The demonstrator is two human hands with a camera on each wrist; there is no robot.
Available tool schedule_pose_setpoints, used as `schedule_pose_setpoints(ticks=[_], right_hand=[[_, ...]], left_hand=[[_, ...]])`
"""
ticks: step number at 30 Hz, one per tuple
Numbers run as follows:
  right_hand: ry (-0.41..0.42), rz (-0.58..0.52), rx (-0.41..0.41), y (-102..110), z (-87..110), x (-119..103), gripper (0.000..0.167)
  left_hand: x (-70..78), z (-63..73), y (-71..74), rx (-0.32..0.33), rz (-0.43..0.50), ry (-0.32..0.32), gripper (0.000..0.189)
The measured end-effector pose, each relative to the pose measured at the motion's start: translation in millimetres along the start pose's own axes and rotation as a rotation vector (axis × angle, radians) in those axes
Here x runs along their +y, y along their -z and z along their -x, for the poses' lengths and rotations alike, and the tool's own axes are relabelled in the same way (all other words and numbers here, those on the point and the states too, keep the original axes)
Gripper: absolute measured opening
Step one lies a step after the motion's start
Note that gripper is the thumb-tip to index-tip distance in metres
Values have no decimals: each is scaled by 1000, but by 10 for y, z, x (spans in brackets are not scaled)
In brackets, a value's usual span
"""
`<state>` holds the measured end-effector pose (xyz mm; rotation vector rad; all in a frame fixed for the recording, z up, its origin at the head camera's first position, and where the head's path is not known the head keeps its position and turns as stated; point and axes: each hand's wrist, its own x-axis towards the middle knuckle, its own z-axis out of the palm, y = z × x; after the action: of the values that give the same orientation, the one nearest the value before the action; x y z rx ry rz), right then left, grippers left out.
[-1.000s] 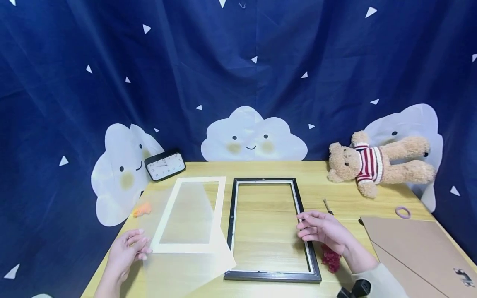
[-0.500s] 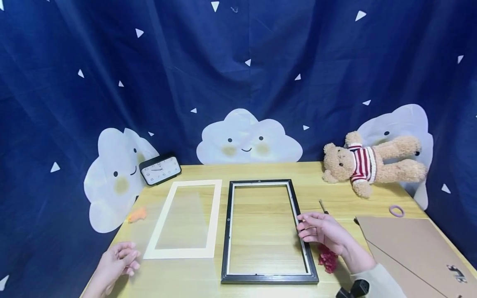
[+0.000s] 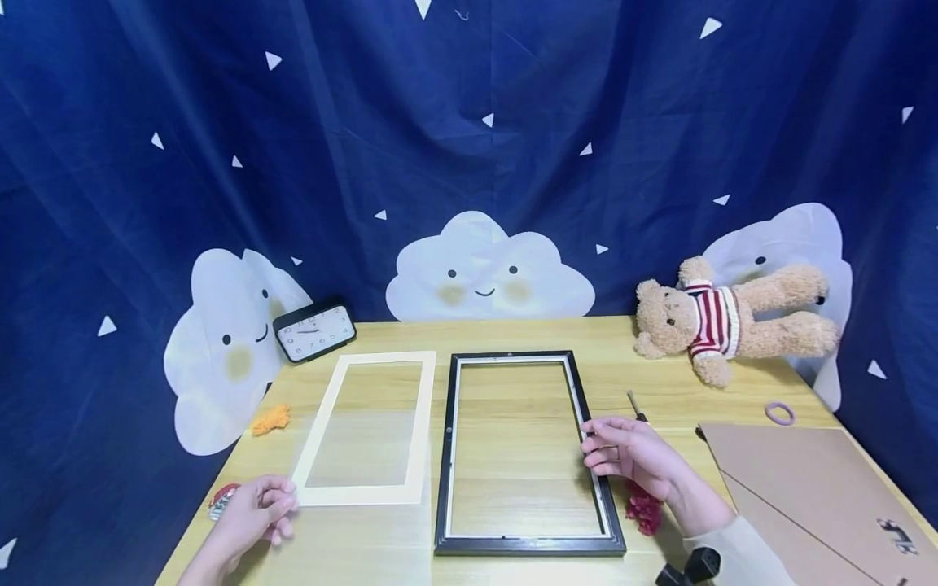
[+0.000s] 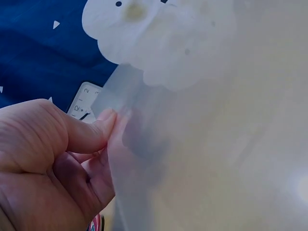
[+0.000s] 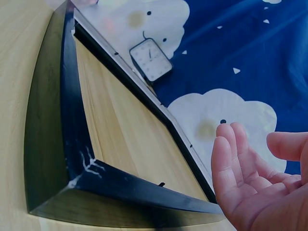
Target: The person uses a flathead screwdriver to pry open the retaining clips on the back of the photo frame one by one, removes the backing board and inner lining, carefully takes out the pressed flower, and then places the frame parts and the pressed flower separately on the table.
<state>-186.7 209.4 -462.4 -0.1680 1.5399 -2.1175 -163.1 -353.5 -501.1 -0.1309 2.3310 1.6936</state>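
Note:
My left hand (image 3: 249,517) pinches the left edge of a translucent sheet (image 4: 207,144) between thumb and fingers. In the head view this clear sheet lies faintly over the lower left of the table and shows through the opening of a cream mat (image 3: 362,495); I cannot tell which is on top. To the right of the mat lies a black picture frame (image 3: 531,546) with a pale inner lip. My right hand (image 3: 637,456), fingers relaxed and thumb apart, hovers at the frame's right side; whether it touches is unclear.
A clock (image 3: 315,332), orange fluffy bit (image 3: 271,419) and red-and-white item (image 3: 221,500) stand left. At right are a teddy bear (image 3: 733,321), purple ring (image 3: 780,413), brown board (image 3: 813,480), thin tool (image 3: 636,403) and crimson tuft (image 3: 645,511).
The sheet's corner has drawn back from the black frame, and its upper edge within the mat's opening sits lower. My left hand shifted left, then back right. The right hand stays put.

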Motion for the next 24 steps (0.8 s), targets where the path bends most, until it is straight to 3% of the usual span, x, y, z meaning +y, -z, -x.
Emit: schedule_pose_setpoints(ticks=[5,8,16,24], right_hand=[[3,10,12,14,25,-2,23],[6,10,10,25,41,-10,22],[19,-14,-3,63,78,-49,21],[27,-11,3,100,100,-59,21]], left_hand=[[-18,-18,-30,-58,-16,-4,20],[-21,-40,-57,-57,-43,0,22],[15,-142,-153,106,-187,41,22],[112,-160,-148,194,-296,20,23]])
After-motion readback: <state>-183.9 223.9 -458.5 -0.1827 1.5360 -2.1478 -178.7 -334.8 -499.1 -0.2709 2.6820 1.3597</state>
